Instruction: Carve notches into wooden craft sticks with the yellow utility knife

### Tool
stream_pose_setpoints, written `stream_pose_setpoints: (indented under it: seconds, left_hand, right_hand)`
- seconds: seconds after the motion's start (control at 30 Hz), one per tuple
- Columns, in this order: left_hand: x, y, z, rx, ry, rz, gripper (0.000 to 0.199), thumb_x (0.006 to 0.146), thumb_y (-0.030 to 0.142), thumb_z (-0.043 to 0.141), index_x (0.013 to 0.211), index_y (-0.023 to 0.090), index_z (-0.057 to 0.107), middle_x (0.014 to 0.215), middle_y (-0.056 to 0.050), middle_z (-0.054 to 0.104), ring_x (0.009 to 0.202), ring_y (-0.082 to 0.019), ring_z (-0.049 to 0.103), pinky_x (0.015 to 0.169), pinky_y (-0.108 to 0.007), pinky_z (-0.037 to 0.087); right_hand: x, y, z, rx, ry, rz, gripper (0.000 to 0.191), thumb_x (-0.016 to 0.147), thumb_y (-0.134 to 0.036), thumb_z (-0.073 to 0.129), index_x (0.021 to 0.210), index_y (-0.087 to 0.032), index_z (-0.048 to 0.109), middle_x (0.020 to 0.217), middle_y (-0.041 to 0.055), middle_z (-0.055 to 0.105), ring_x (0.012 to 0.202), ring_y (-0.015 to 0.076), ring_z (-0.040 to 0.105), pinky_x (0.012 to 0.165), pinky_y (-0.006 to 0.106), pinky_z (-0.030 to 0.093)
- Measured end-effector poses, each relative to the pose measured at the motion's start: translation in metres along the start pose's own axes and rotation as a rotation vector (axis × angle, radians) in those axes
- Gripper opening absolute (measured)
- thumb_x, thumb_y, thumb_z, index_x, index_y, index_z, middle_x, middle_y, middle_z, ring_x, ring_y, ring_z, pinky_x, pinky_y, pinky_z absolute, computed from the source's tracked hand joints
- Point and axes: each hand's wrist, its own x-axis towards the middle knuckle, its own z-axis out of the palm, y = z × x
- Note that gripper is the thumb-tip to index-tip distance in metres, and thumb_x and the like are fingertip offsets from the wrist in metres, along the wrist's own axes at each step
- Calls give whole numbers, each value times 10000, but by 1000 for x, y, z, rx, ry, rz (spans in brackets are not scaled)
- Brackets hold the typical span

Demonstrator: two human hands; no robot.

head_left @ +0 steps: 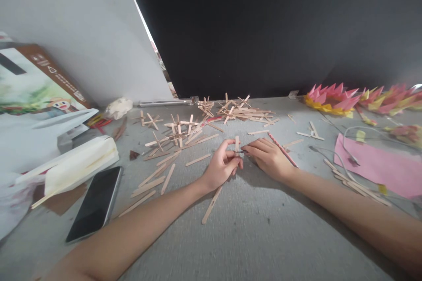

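The flat, pale wooden craft stick (pixel 237 141) stands near-upright at the centre of the frame, pinched between the fingers of the left hand (pixel 221 166). The right hand (pixel 268 157) has its fingertips at a small dark item beside the stick; whether they clamp it cannot be determined. Expect the stick to be light, stiff, dry and prone to splitting; grip the flat faces near the lower end. Containers: a crumpled white plastic bag (pixel 28 138) lies at the left edge; its contents are not visible.
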Motion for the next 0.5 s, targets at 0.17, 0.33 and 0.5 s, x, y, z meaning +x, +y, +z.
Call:
stream_pose_setpoints:
  seconds: [0.17, 0.33, 0.5]
  left_hand:
    - [0, -4, -1, -6, -14, 18, 421, 972, 392, 679, 1274, 198, 459, 743, 28, 670, 488, -82, 484, 508, -218, 359]
    - [0, -4, -1, -2, -12, 22, 410, 980, 385, 673, 1277, 198, 460, 745, 27, 669, 493, -84, 489, 513, -220, 364]
    - [0, -1, 0, 7, -13, 9, 413, 974, 384, 673, 1274, 194, 464, 745, 28, 667, 490, -85, 485, 508, -221, 367]
  right_hand:
    - [1, -1, -1, -4, 3, 1, 275, 1072, -112, 515, 1247, -220, 698, 1029, 91, 759, 876, 242, 655, 780, 400, 514]
    - [0, 0, -1, -7, 8, 5, 271, 1072, -117, 520, 1248, -213, 701, 1031, 91, 758, 887, 240, 651, 790, 398, 515]
    - [0, 2, 0, -12, 14, -16, 246, 1073, -120, 530, 1237, -189, 700, 1034, 96, 755, 880, 232, 640, 789, 385, 516]
